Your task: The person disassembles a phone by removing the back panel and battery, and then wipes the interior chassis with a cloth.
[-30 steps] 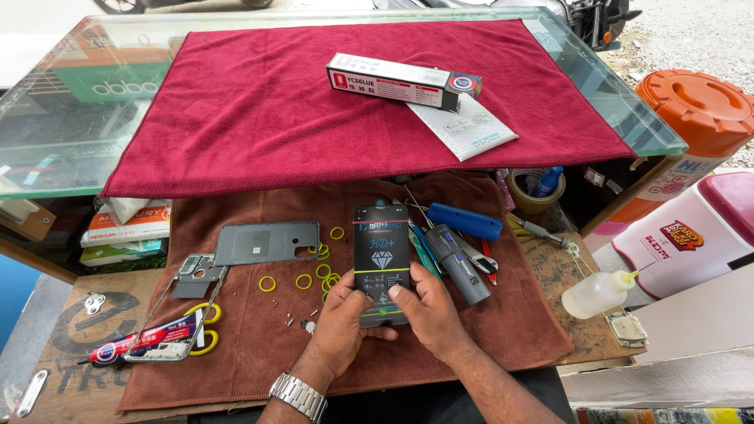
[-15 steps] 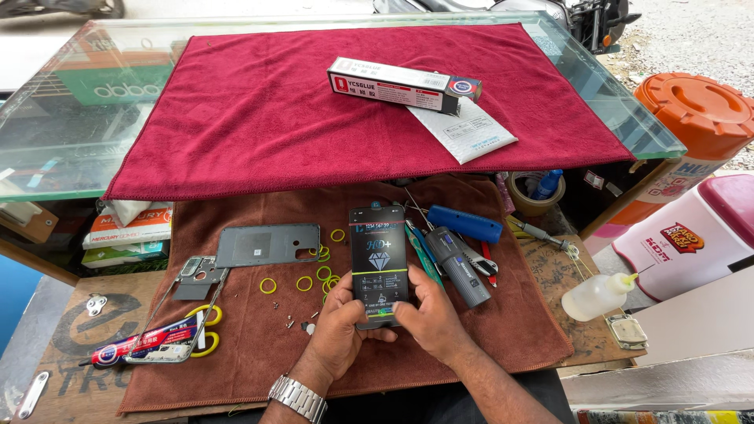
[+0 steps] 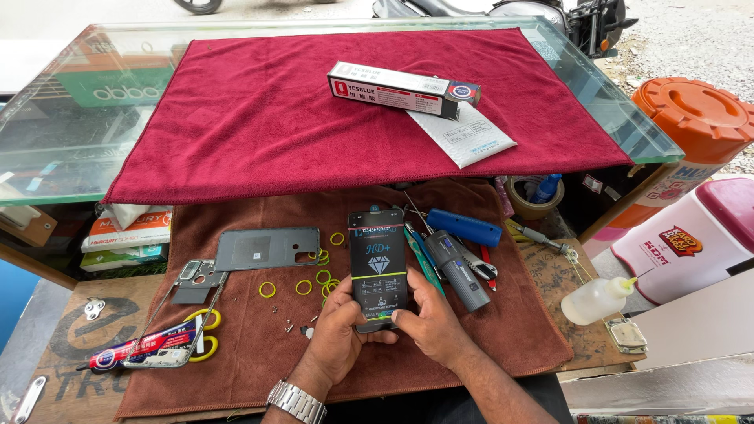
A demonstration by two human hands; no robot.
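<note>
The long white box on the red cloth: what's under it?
The long white box rests on the red cloth, its right end overlapping a white leaflet. The leaflet's covered part is hidden.

wooden workbench (image 3: 78,369) | brown towel (image 3: 259,353) spread over it | squeeze bottle (image 3: 597,300) on right edge | glass counter (image 3: 71,118) behind | red cloth (image 3: 259,118) spread on glass, carrying long box (image 3: 397,89)

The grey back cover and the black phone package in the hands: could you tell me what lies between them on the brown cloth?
In the head view, small yellow rings lie on the brown cloth between the grey back cover and the black phone package.
</note>
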